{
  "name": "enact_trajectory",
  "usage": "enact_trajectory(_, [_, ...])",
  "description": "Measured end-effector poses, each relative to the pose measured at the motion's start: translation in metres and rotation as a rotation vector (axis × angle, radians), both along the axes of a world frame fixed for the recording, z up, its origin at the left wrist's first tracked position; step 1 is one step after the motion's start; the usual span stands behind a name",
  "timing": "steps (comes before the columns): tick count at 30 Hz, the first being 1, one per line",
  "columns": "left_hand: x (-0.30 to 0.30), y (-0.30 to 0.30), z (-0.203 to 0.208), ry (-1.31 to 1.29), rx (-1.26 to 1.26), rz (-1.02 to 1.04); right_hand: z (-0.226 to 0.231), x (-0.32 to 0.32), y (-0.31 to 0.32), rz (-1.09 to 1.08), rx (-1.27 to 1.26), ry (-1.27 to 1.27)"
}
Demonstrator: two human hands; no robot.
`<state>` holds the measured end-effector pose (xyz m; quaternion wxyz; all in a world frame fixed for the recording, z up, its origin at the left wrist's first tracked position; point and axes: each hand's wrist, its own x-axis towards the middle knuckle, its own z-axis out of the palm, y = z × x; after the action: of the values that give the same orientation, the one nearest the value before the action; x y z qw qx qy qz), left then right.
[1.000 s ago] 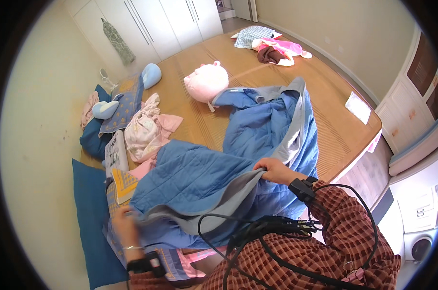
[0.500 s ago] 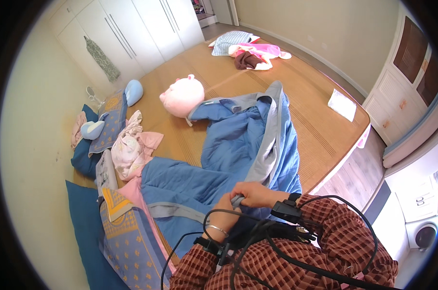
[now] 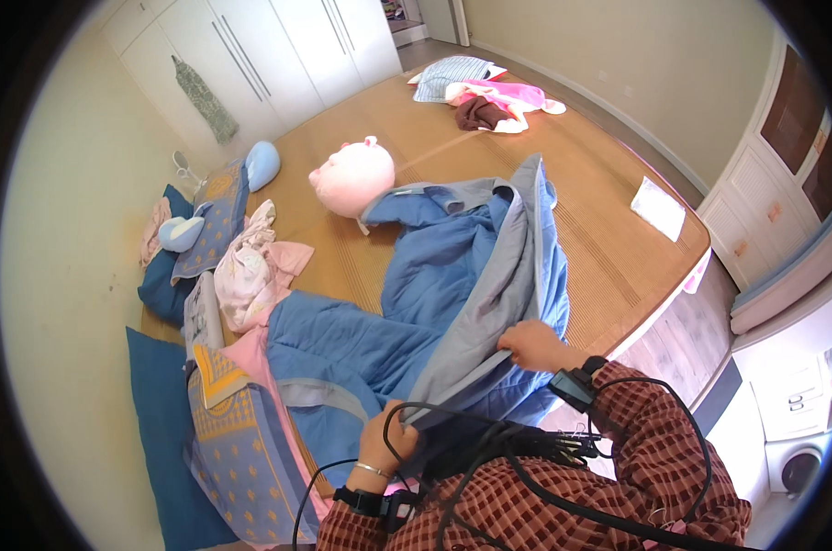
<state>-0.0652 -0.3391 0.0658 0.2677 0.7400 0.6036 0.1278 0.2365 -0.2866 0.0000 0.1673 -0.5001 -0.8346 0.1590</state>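
A blue quilt (image 3: pixel 443 266) with a grey underside and border lies bunched across the near part of the bed. My left hand (image 3: pixel 385 441) is closed on its grey edge, close to my body. Farther right and a little farther away, my right hand (image 3: pixel 537 346) pinches the same edge. Between the two hands the edge is stretched out, showing a wide strip of grey lining. Black cables cross in front of my left hand and hide part of its fingers. The quilt's far corner reaches toward a round pink plush toy (image 3: pixel 353 177).
The bed has a tan woven mat (image 3: pixel 608 266). Patterned pillows (image 3: pixel 251 459), a dark blue cushion (image 3: pixel 163 441) and pink-white clothing (image 3: pixel 241 280) lie along the left. A pile of pink and brown cloth (image 3: pixel 508 96) is at the far end, a white packet (image 3: pixel 658 209) at the right edge.
My hands were together on the quilt's edge and are now apart. The right moved right and away, the left moved left and nearer, spreading the grey edge between them.
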Motion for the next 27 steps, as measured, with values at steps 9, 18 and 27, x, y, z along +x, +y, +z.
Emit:
enact_trajectory(9, [-0.05, -0.041, -0.001, 0.015, 0.0, 0.113, 0.031, 0.062, 0.058, -0.17, 0.297, -0.177])
enact_trajectory(18, [-0.06, -0.086, 0.001, 0.105, -0.088, 0.229, 0.035, -0.044, 0.151, 0.03, -0.132, 0.249])
enact_trajectory(27, [-0.063, -0.129, -0.008, 0.119, -0.068, 0.264, -0.056, -0.074, 0.16, 0.248, -0.705, -0.101])
